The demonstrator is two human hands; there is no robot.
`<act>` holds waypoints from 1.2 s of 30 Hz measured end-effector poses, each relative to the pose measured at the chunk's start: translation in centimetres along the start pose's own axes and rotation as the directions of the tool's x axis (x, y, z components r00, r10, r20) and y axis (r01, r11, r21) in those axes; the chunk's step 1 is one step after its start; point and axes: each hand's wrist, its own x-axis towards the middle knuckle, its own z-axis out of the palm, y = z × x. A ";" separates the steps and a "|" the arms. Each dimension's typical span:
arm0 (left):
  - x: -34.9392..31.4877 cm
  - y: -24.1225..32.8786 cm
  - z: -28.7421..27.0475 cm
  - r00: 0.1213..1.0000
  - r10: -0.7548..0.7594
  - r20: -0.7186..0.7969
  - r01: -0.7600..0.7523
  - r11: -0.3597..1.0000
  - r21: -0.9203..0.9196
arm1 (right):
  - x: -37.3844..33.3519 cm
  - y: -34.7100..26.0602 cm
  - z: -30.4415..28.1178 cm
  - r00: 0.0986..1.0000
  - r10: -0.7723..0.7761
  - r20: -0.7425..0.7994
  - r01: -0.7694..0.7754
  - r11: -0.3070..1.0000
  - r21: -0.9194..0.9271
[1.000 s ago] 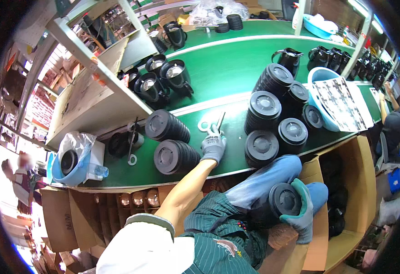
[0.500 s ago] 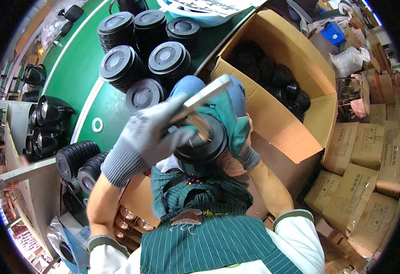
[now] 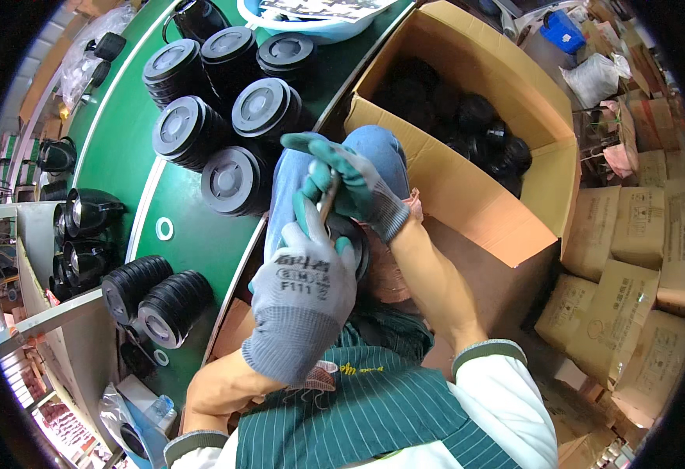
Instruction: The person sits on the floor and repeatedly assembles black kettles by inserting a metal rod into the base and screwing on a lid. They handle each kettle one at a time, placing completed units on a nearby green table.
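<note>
Above my lap my two gloved hands meet around a slim brown-and-silver tool (image 3: pixel 329 198), whose kind I cannot make out. My left hand (image 3: pixel 303 277), in a grey glove with green fingertips, is closed on its lower part. My right hand (image 3: pixel 362 187), in a green-palmed glove, curls its fingers around the upper end, partly hiding it. Below the hands a round black lid-like part (image 3: pixel 355 238) rests at my lap, largely covered by the left hand.
Stacks of black round lids (image 3: pixel 233 180) stand on the green table (image 3: pixel 194 227), with a white ring (image 3: pixel 164 228) nearby. An opened cardboard box (image 3: pixel 467 211) of black parts stands at right. A light-blue basin (image 3: pixel 319 30) is at the back; closed cartons (image 3: pixel 592 227) pile far right.
My right hand has left the black part and come up to the tool. My left hand has turned and moved nearer to me. The view has shifted slightly.
</note>
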 end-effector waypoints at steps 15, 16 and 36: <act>5.3 -7.6 1.8 0.909 0.362 -0.205 -0.415 0.752 -0.512 | -9.0 -0.6 0.9 0.985 -0.164 -0.047 0.167 0.985 0.047; 6.1 -8.0 1.5 0.899 0.403 -0.172 -0.435 0.774 -0.460 | -9.6 -0.4 1.4 0.979 -0.200 -0.025 0.200 0.980 -0.012; 19.5 -1.7 8.2 0.419 0.850 -0.320 -0.706 0.082 -0.704 | -4.3 2.6 12.9 0.818 0.201 0.539 0.568 -0.134 -0.812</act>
